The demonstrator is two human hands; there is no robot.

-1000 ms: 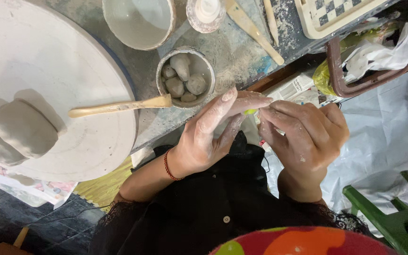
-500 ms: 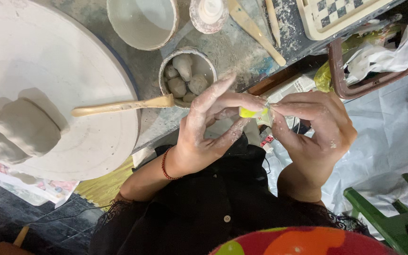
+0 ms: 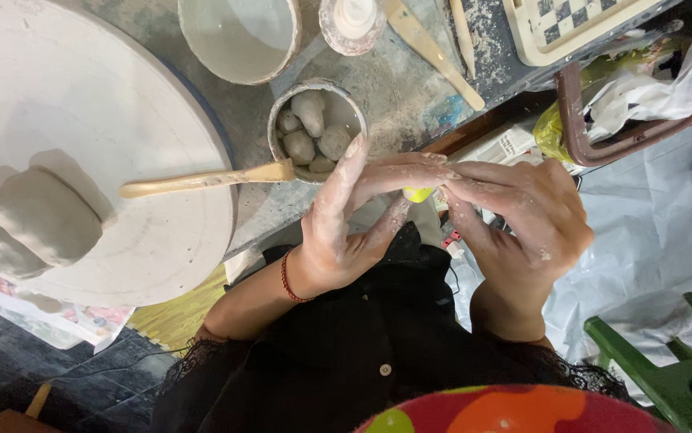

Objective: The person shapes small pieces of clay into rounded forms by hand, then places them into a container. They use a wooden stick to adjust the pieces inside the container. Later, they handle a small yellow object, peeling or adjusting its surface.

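both hands meet over the lap: the left hand [image 3: 346,232] and right hand [image 3: 522,224] pinch a small yellow bit [image 3: 418,193] between clay-smeared fingertips. a bowl [image 3: 315,128] of clay lumps sits just beyond, a brush [image 3: 201,181] resting against it.

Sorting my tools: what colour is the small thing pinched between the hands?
Yellow-green; the small piece shows between the fingertips in the head view.

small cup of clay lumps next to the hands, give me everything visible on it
The cup is a small round container, rim and walls smeared with grey slip, its material hidden under that coating. It stands upright on the dusty worktable, just beyond the clay-coated left hand, whose fingertip reaches near its rim; contact cannot be told. Inside lie several smooth grey clay lumps, loosely piled. The blade end of a wooden tool rests against its near side, the handle lying on the round white board.
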